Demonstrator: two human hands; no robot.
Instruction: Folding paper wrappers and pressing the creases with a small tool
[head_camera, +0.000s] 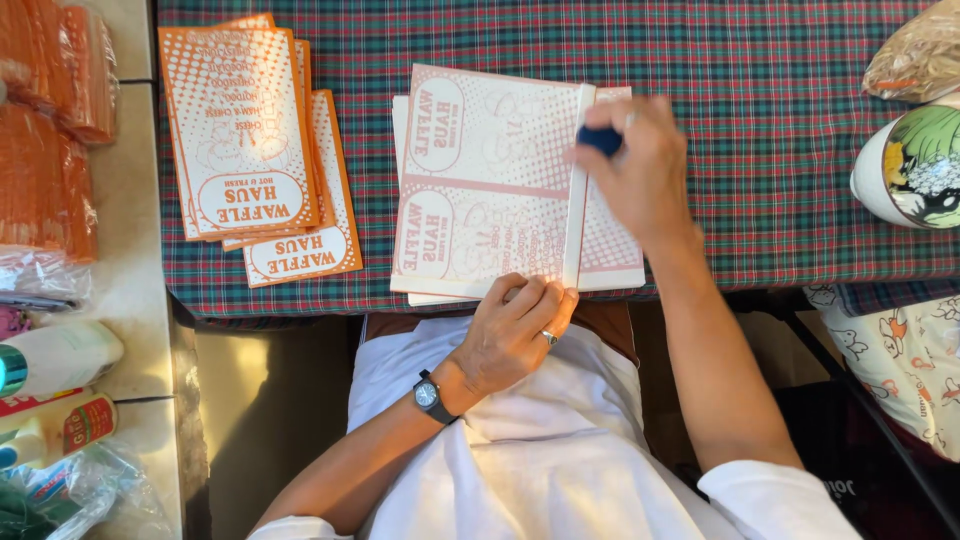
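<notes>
Two hands working on a pale printed paper bag on a plaid-covered counter.

The left hand (515, 335), wearing a ring and a wristwatch (428, 394), is pressing its fingers down flat on the near edge of the paper bag (480, 185), which is lying at the middle of the counter (760, 90). The right hand (640, 165) is gripping a small dark blue glue stick (600, 139) against the bag's folded strip. A stack of orange printed bags (250, 140) is lying to the left, well apart.
</notes>
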